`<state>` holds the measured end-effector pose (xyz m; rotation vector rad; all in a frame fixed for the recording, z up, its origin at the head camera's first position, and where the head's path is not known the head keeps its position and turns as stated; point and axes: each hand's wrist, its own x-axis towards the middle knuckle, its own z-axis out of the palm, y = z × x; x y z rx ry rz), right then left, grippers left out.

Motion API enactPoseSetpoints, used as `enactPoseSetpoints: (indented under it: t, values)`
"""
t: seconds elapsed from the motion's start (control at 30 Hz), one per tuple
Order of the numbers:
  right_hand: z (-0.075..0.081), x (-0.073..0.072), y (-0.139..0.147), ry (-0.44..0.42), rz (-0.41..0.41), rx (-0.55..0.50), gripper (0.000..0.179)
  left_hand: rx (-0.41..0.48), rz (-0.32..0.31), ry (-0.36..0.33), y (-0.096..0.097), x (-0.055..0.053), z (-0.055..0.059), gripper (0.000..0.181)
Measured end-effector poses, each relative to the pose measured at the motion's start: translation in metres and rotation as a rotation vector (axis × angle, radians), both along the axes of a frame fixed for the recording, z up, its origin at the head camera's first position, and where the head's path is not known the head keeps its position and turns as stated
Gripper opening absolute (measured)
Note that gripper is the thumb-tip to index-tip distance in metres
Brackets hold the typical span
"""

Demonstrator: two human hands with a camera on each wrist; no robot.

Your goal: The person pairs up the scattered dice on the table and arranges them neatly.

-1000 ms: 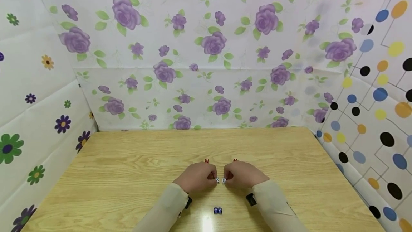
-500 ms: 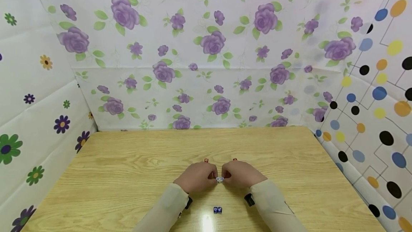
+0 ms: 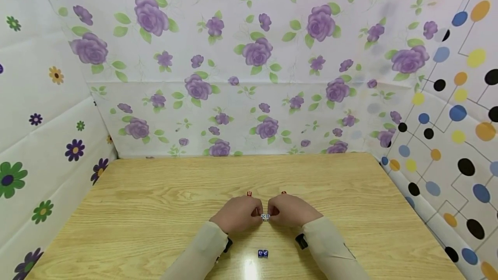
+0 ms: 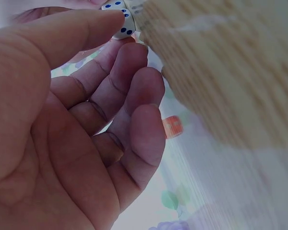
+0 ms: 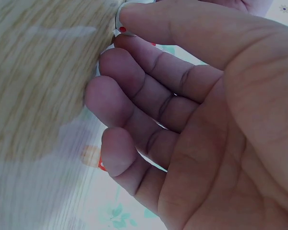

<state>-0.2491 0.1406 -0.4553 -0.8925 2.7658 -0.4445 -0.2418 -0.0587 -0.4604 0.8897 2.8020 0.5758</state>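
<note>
Two white dice stand side by side on the wooden table (image 3: 175, 211), with the left white die (image 3: 263, 217) right up against the right white die (image 3: 268, 217). My left hand (image 3: 239, 214) pinches the left one between thumb and forefinger; blue pips show on this white die (image 4: 126, 31) in the left wrist view. From the other side, my right hand (image 3: 293, 211) pinches the right one. In the right wrist view the thumb covers most of that white die (image 5: 123, 29), leaving a red pip in sight. The other fingers of both hands are bent near the tabletop.
Beyond the left hand lies a red die (image 3: 249, 193), and another red die (image 3: 284, 192) peeks out past the right hand. Two blue dice (image 3: 263, 253) sit together between the forearms. Patterned cloth walls (image 3: 233, 111) border the table at the back and sides.
My right hand has slid slightly left with its white die, and the gap between the two white dice has gone. The left hand has stayed in nearly the same place.
</note>
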Motion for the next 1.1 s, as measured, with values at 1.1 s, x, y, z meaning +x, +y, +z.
enactPoseSetpoints:
  t: [1.1]
  values:
    - [0.009, 0.001, 0.009, -0.034, -0.018, -0.054, 0.004, 0.023, 0.001, 0.025, -0.009, 0.000, 0.010, 0.012]
